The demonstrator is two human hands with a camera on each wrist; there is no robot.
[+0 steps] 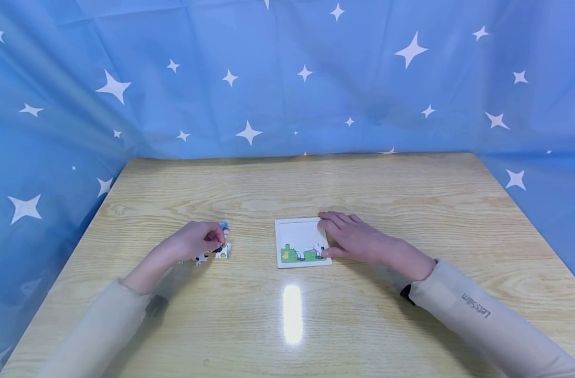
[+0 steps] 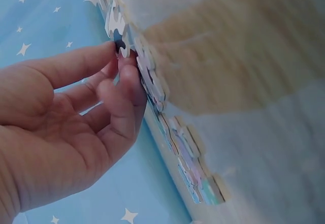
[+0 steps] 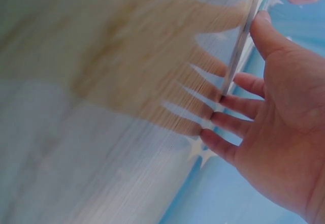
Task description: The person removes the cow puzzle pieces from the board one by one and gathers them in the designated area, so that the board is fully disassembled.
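Note:
My left hand [image 1: 196, 240] is at the left of the table, over a small group of jigsaw puzzle pieces. Between thumb and fingertips it pinches a white puzzle piece with a dark patch [image 2: 117, 25], tilted up in the left wrist view. Other loose pieces [image 2: 190, 155] lie beside and beneath the fingers, partly hidden by the hand. At mid-table lies a square white-framed puzzle board [image 1: 304, 265]. Its lower part holds joined pieces [image 1: 301, 254] with green ground and white animal legs; its upper part is bare. My right hand [image 1: 355, 239] rests with extended fingers against the board's right edge.
The wood-grain table [image 1: 386, 189] extends around the board and pieces. A blue curtain with white stars [image 1: 287, 79] stands behind and along both sides. Light glares on the table below the board.

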